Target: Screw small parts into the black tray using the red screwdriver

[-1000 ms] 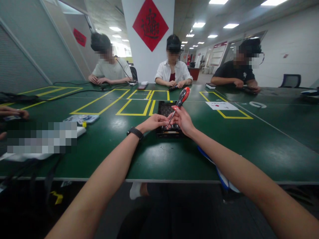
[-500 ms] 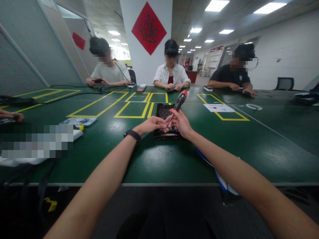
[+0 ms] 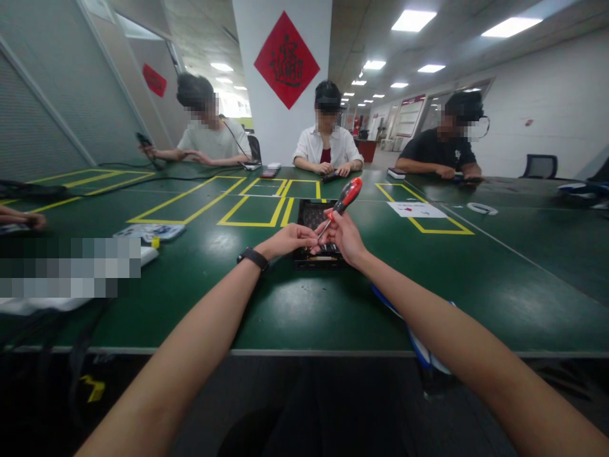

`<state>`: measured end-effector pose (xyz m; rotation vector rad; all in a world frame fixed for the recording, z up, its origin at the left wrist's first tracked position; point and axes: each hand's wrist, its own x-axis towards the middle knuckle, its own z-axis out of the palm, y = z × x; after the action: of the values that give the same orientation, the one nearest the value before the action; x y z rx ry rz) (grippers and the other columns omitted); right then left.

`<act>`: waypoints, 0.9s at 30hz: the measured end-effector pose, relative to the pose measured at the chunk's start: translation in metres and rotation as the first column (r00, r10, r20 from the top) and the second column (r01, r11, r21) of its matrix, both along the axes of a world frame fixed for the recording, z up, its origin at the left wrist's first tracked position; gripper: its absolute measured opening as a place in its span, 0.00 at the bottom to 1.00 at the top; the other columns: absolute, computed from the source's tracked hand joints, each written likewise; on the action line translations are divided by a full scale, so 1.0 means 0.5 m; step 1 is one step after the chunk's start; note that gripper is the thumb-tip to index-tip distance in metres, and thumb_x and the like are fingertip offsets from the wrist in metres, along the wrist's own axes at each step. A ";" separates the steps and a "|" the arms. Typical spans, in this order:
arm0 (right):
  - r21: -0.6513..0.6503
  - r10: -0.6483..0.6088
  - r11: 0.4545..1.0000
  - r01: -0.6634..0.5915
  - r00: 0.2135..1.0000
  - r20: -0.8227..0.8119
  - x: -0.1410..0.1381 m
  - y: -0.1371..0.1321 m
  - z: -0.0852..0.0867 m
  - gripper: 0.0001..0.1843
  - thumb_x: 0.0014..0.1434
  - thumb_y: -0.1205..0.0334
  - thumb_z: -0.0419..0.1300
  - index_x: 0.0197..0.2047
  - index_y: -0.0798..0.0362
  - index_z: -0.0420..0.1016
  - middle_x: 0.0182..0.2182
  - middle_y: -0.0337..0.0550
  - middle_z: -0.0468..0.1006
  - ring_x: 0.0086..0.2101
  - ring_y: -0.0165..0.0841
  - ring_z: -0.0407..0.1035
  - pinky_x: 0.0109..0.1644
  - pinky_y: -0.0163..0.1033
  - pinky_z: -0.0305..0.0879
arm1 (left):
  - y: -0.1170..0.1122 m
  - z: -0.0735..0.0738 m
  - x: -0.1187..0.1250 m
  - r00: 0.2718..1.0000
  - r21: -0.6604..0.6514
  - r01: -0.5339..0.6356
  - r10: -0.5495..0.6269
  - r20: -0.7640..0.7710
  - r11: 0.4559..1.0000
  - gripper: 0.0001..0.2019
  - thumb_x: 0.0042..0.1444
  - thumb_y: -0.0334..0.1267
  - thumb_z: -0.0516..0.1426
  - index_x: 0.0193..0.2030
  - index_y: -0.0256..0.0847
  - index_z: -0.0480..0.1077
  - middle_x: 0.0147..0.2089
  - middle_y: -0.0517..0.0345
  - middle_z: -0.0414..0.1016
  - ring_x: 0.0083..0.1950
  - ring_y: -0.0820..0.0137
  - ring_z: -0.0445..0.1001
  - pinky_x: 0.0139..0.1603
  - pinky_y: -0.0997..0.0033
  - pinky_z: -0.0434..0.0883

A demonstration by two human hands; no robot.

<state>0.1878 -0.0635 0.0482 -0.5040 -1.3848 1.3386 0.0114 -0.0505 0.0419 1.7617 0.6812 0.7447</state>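
Note:
My right hand (image 3: 345, 236) grips a screwdriver (image 3: 343, 199) with a red and black handle, its handle tilted up and to the right, its thin shaft pointing down and left. My left hand (image 3: 288, 240), with a black watch on the wrist, pinches its fingers at the shaft's tip; what they hold is too small to make out. Both hands hover over a black tray-like device (image 3: 313, 218) lying on the green table (image 3: 333, 304).
Three people sit along the far side of the table. Yellow tape rectangles (image 3: 252, 209) mark the tabletop. A white sheet (image 3: 417, 209), a tape roll (image 3: 478, 208) and black cables (image 3: 143, 179) lie farther out. Another person's hand (image 3: 23, 219) rests at the left edge. A blue-white object (image 3: 419, 349) lies under my right forearm.
My hands stay together over the black device; the screwdriver handle has tilted slightly lower and to the right. The person at the far left has raised an arm holding a dark object.

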 end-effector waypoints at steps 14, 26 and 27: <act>0.006 -0.011 1.000 0.011 1.000 -0.006 0.001 0.000 0.000 0.16 0.58 0.48 0.53 0.43 0.50 0.60 0.23 0.33 0.73 0.19 0.25 0.67 0.25 0.30 0.63 | 0.009 -0.003 -0.003 0.999 0.050 -0.033 0.033 -0.002 0.998 0.14 0.46 0.42 0.64 0.32 0.32 0.69 0.29 0.60 0.71 0.30 0.78 0.67 0.33 0.77 0.62; 0.042 0.022 0.999 -0.023 0.999 0.027 0.001 0.006 -0.010 0.17 0.59 0.47 0.52 0.45 0.49 0.60 0.25 0.35 0.74 0.20 0.25 0.68 0.25 0.30 0.64 | 0.002 0.001 -0.001 0.999 0.055 -0.029 0.030 -0.020 0.998 0.16 0.44 0.42 0.65 0.34 0.31 0.71 0.32 0.56 0.75 0.32 0.74 0.71 0.37 0.74 0.66; 0.043 0.020 0.999 -0.021 0.999 0.025 0.001 0.006 -0.010 0.17 0.59 0.47 0.52 0.46 0.49 0.60 0.25 0.34 0.74 0.20 0.25 0.68 0.25 0.30 0.64 | 0.001 0.001 0.001 0.999 0.049 -0.031 0.032 -0.021 0.998 0.16 0.42 0.41 0.65 0.34 0.31 0.71 0.31 0.56 0.75 0.32 0.75 0.71 0.37 0.74 0.67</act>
<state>0.1881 -0.0604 0.0429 -0.4800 -1.4391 1.3202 0.0117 -0.0502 0.0425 1.8095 0.7118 0.7707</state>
